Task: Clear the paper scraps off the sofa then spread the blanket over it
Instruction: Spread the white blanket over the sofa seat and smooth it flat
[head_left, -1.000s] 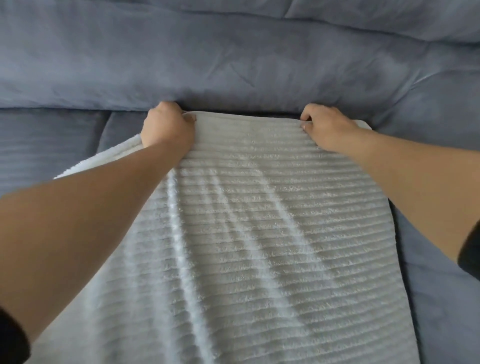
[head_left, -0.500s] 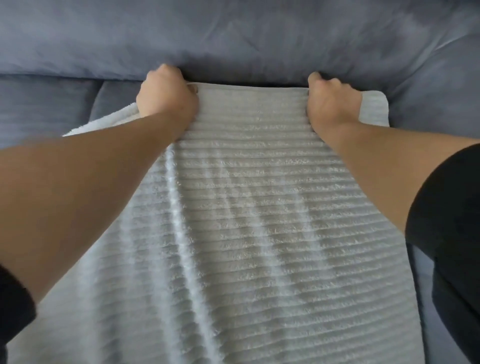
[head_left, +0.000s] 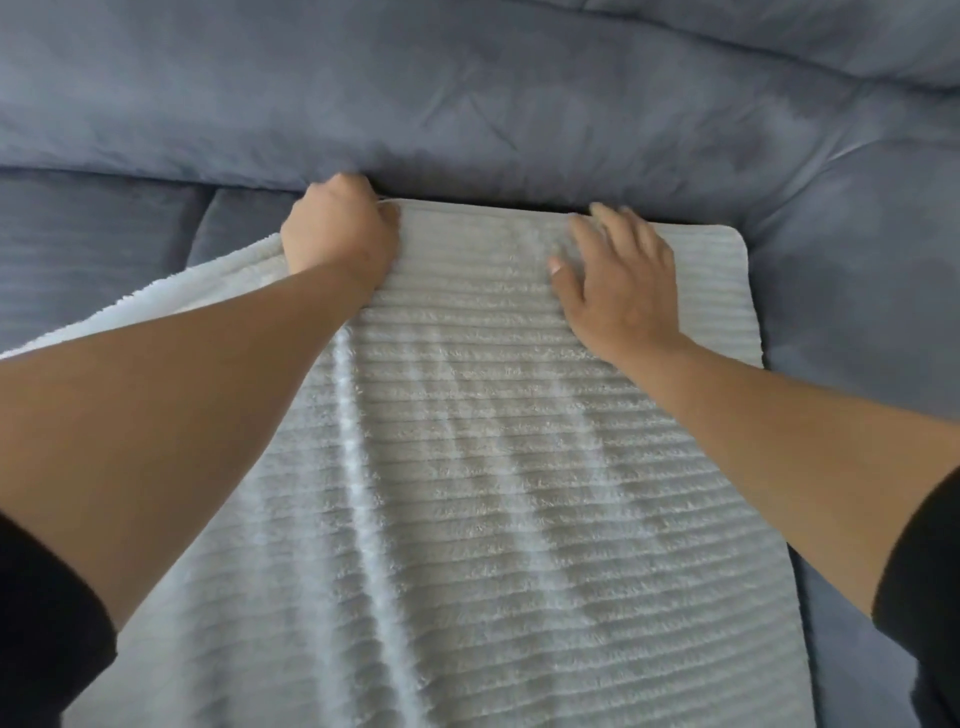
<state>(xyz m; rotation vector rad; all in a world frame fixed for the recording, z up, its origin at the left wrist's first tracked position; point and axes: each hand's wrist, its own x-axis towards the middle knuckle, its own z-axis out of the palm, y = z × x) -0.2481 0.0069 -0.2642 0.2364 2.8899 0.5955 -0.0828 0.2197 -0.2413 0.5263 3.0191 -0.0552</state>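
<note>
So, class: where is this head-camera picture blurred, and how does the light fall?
Head view: the right hand is motion-blurred at its fingertips, the left hand sharper; soft, even light, no glare, whitest on the blanket along its raised folds; shadow lies under the sofa back cushion.

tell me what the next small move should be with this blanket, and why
Probably sweep the right hand, lying flat on the ribbed blanket, outward toward its right edge to smooth it. The left hand grips the top edge by the sofa back cushion, anchoring it, and long wrinkles run down the middle.
</note>
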